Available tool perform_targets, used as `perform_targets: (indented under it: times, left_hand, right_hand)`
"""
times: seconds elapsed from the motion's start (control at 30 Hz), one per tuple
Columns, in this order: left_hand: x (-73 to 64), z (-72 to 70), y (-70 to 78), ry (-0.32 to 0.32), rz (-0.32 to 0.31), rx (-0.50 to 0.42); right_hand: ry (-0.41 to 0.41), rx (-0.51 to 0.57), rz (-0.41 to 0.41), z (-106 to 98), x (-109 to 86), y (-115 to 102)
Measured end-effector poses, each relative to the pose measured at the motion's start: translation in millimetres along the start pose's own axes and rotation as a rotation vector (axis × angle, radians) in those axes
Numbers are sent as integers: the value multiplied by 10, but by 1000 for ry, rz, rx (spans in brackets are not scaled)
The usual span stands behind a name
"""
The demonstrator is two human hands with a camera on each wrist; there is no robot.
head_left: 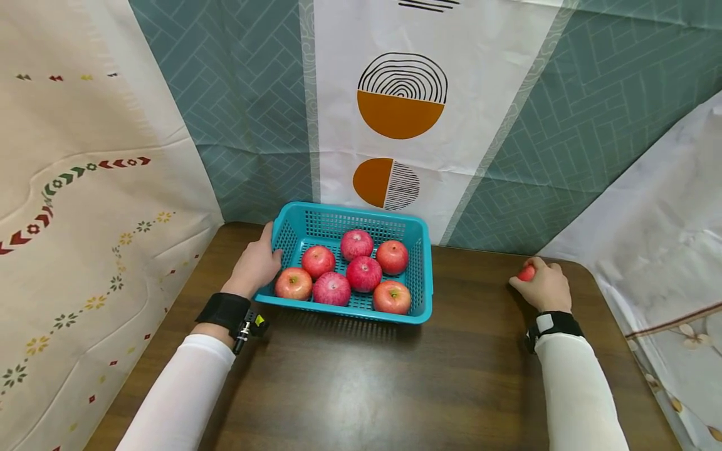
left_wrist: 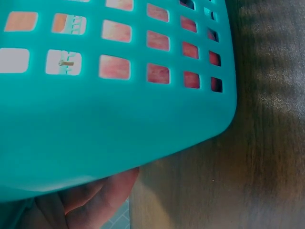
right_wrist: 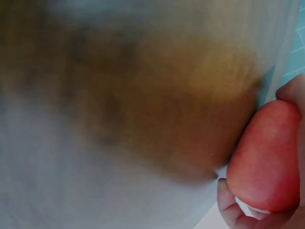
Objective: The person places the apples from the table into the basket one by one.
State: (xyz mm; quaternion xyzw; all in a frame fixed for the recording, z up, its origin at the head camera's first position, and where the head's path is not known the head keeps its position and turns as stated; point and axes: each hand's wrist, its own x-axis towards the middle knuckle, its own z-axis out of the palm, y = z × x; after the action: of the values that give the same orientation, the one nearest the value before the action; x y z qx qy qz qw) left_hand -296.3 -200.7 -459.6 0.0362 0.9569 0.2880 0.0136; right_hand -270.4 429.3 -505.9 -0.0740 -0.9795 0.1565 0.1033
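Observation:
In the head view, a turquoise plastic basket (head_left: pixel 352 316) holds several red apples (head_left: pixel 363 274). My left hand (head_left: pixel 255 262) grips the basket's left side, thumb over the rim and fingers outside. The left wrist view shows the perforated basket wall (left_wrist: pixel 114 114) close up, with some fingers (left_wrist: pixel 102 205) beneath its edge. Far to the right, my right hand (head_left: pixel 544 287) holds a single red apple (head_left: pixel 527 273) over the table's back right corner. In the right wrist view that apple (right_wrist: pixel 267 160) sits between thumb and fingers, partly hidden by the hand.
The brown wooden table (head_left: pixel 474 376) carries the basket at its back left. Patterned cloth (head_left: pixel 271 125) hangs behind the table. A cream cloth (head_left: pixel 84 250) borders the left side, and a white one (head_left: pixel 677 250) the right.

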Motion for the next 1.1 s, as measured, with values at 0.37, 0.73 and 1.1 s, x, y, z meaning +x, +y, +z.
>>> perform_targets:
  times: [0.37,0.73,1.1]
  left_hand:
    - [4,-29,-8,1,6,-1]
    - [3,-10,-39,3,8,3]
    - [-13,-10,5,0,10,-3]
  right_hand:
    - [52,14,-10,-6,4,-108]
    - [56,41,-107,-191,95,-402]
    - [62,148,-282,-438,245,-938]
